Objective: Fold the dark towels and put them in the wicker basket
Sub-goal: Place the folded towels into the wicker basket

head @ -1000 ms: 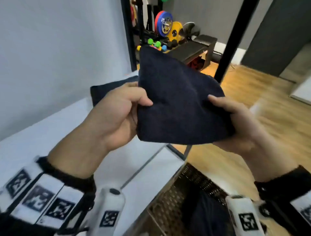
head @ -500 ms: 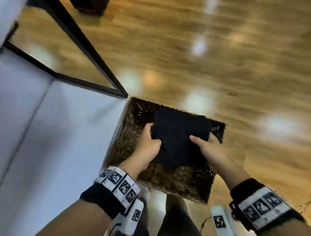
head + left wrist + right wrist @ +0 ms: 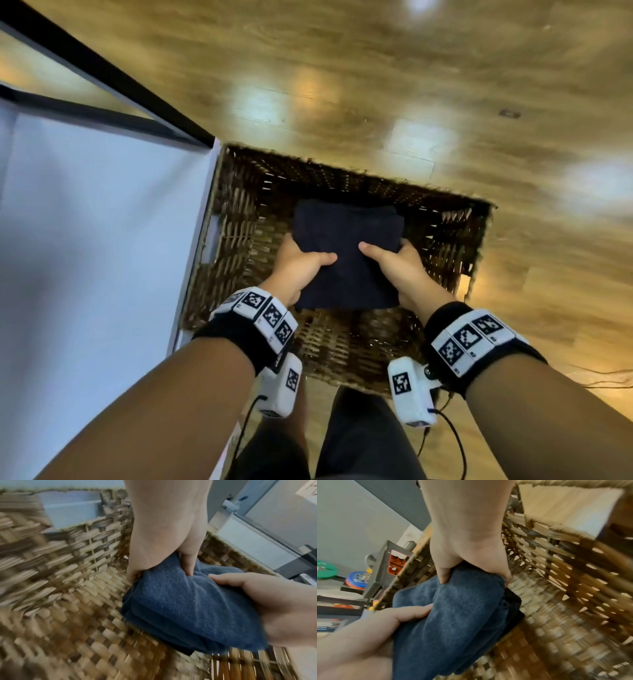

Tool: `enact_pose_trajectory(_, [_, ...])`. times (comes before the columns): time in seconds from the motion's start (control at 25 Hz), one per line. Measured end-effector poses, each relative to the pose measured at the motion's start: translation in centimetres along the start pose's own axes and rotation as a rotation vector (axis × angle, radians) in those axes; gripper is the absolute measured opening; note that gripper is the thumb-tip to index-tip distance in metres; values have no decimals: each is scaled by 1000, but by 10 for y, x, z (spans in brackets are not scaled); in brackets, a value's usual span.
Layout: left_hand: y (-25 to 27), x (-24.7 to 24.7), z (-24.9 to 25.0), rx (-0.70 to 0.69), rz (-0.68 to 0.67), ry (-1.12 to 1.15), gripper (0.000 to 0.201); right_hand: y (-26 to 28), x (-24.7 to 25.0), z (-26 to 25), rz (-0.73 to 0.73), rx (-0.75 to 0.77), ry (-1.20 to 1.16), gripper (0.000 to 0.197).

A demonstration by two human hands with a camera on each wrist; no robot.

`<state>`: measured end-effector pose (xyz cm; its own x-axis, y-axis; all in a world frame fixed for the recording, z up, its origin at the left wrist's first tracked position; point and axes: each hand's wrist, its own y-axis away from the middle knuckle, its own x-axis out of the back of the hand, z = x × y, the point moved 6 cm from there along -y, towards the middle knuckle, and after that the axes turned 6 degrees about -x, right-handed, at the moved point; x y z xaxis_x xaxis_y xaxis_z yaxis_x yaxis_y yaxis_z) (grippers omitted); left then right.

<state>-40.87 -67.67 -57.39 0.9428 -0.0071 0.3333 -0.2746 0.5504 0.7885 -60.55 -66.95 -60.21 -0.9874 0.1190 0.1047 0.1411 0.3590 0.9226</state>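
**Folded towel held inside the wicker basket**

Wood-plank flooring point(image 3: 376, 68) fills the upper and right part of the head view, with bright light patches on it. At far left stands a white panel point(image 3: 85, 222), edged above by a black frame bar point(image 3: 102, 72). Just beside the panel, touching or nearly touching its edge, sits the wicker basket point(image 3: 233, 212), rectangular, with open-weave walls.

Left hand point(image 3: 296, 265): reaches down into the basket and grips the left edge of the folded dark towel point(image 3: 346, 246), thumb lying on top and fingers tucked under the cloth. A black wristband with white coded marker tiles point(image 3: 263, 315) sits on the wrist.

The towel is dark navy, folded into several layers, held level within the basket walls. In the wrist views its underside lies close to the woven floor; contact cannot be confirmed. A darker layer of cloth point(image 3: 513, 599) shows beneath its far edge.

Right hand point(image 3: 399, 265): grips the right edge likewise, thumb on top, fingers underneath. Gym weight plates point(image 3: 356, 580) appear beyond the basket rim in the right wrist view.
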Motion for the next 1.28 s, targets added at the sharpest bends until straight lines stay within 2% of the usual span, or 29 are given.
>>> enact_pose_trajectory(0.12, [-18,10,24,-109,-16,17,52,-7,-6,-14,-52,41,-71,57])
enact_pose_trajectory(0.2, [-30,14,27,-171,-36,-34,48,-15,-10,-17,-65,70,-56,61])
enact_pose_trajectory(0.24, [-34,13,22,-182,-68,-67,52,-19,-10,-12,-42,77,6,69])
enact_pose_trajectory(0.32, [-40,7,7,-143,-156,-48,73,-28,-6,-1,39,62,158,94])
enact_pose_trajectory(0.4, [-46,1,-7,-63,-203,44,87,-36,-3,9,37,29,78,118])
enact_pose_trajectory(0.44, [-51,-1,-10,-37,-214,79,87,-40,-4,13,-2,8,-6,119])
enact_pose_trajectory(0.56, [-74,-4,-16,-1,-231,120,89,-57,-13,19,-125,-30,-123,99])
enact_pose_trajectory(0.68, [-94,-10,-23,0,-291,85,99,-78,-17,25,-113,-14,-111,112])
enact_pose_trajectory(0.8, [-99,-14,-34,19,-314,125,96,-90,-18,34,-91,-12,-96,120])
enact_pose_trajectory(1.0, [-85,-5,-23,6,-369,109,94,-72,-24,24,-184,-40,-164,104])
enact_pose_trajectory(1.08, [-81,14,-15,-3,-329,69,95,-60,-37,19,-241,-39,-188,104])
enact_pose_trajectory(1.16, [-77,42,-2,-35,-256,31,93,-51,-60,15,-293,-26,-220,94])
enact_pose_trajectory(1.24, [-78,72,6,-61,-154,43,82,-52,-90,10,-312,-8,-225,85])
enact_pose_trajectory(1.28, [-80,83,6,-53,-91,49,77,-52,-106,6,-314,-3,-223,88])
